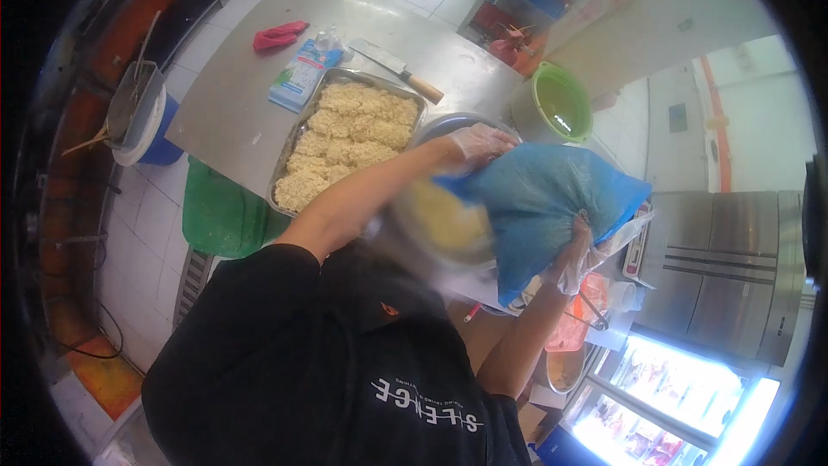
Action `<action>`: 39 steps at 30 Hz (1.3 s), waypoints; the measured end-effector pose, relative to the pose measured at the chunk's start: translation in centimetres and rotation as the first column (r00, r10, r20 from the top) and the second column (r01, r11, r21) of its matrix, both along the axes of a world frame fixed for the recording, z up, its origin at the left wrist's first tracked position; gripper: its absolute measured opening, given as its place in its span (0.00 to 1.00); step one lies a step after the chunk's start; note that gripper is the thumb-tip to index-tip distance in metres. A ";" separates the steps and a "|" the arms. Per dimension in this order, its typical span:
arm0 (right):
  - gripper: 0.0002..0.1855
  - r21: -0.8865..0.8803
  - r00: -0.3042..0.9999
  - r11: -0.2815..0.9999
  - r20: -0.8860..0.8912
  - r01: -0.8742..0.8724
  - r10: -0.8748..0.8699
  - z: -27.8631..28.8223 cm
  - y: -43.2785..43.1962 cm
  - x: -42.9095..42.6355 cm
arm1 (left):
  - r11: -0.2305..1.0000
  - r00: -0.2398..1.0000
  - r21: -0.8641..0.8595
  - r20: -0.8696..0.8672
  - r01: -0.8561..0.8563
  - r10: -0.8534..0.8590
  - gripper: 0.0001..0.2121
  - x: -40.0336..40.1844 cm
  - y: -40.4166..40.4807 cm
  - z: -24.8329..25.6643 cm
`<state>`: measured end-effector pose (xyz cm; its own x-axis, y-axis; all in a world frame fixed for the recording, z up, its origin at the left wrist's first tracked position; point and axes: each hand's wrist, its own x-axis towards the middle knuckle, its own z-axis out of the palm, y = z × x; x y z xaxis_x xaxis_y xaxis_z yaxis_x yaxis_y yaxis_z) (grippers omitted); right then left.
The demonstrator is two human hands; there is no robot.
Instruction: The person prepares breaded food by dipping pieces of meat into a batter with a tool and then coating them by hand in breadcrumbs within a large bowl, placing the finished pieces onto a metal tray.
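Observation:
A full-looking blue plastic bag (550, 200) is held tilted in front of me, bunched into folds toward its right side. My right hand (576, 259), in a clear plastic glove, grips the gathered folds. At the bag's upper left edge is my gloved left hand (482, 144), its fingers curled there and partly hidden. Below the bag's left side, a metal bowl (404, 226) holds a blurred pale yellow substance (449, 217). A metal rim (462, 118) shows behind my left hand; I cannot tell whether it belongs to the same bowl.
On the steel table (226, 97) sits a metal tray (279, 191) of crumb-coated pieces (349, 126). Around it lie a cleaver (394, 68), a blue-and-white packet (305, 74) and a pink cloth (280, 35). A green basket (543, 87) stands at the far right, a lit display fridge (660, 395) lower right.

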<state>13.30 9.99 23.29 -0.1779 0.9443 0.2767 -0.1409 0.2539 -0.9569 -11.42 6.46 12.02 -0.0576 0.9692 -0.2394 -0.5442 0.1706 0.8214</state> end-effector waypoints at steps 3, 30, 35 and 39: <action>0.28 0.034 0.999 0.999 0.036 0.007 -0.009 -0.1 -0.1 -0.4 | 0.995 0.994 0.096 0.111 -0.021 0.010 0.15 -0.4 -0.5 -0.9; 0.32 0.044 0.989 0.991 0.080 -0.126 0.122 1.1 1.5 0.8 | 0.965 0.253 0.217 -0.935 -0.146 0.248 0.09 0.1 -6.6 -2.2; 0.33 -0.029 0.998 1.000 0.059 -0.006 0.008 -0.1 1.1 1.8 | 0.915 0.199 0.392 -0.893 -0.098 0.404 0.08 1.5 -6.9 1.4; 0.33 0.037 0.998 0.998 -0.011 0.058 -0.058 -1.0 1.1 2.2 | 0.933 0.213 0.343 -0.909 -0.107 0.359 0.08 1.6 -6.8 2.9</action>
<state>15.55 11.09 22.26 -0.1203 0.9418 0.3138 -0.1343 0.2978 -0.9451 -9.82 -0.37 14.91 -0.3487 0.8779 0.3283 0.6634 -0.0163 0.7481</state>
